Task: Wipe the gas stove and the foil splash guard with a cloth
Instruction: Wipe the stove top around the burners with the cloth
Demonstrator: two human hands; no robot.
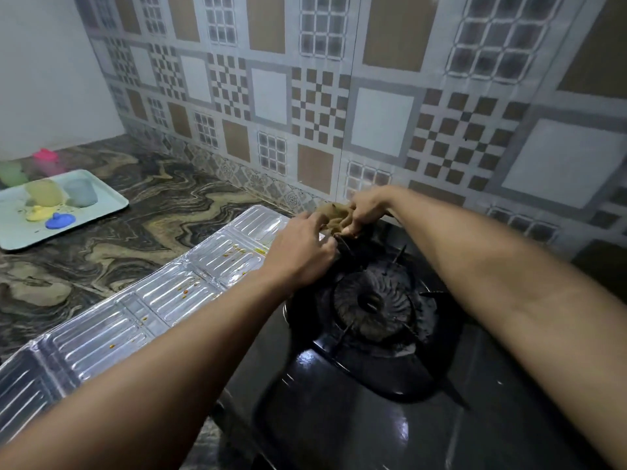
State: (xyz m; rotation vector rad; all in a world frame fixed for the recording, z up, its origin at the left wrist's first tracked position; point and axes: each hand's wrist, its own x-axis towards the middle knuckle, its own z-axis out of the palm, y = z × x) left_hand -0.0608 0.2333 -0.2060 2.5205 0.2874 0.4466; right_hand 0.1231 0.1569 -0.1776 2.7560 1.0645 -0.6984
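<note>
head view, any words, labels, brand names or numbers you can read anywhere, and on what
None can be read.
Gas stove: no brand or marking shows on its black top.
Foil splash guard: embossed ribs only.
Wall tiles: patterns, no letters.
Cups on the tray: blurred, no print visible.

Single view only — head-worn wide-angle camera, looking forward and down over both bare forearms. Black glass gas stove with round burner [373, 310] close below, filling lower right. Ribbed silver foil splash guard [142, 307] runs diagonally across lower left. Patterned brown-and-grey tiled wall [339, 96] straight ahead, lines bowed by lens. Marbled dark stone counter [152, 205] stretches to far left — pale green rectangular tray [112, 206] near frame edge, blurred
</note>
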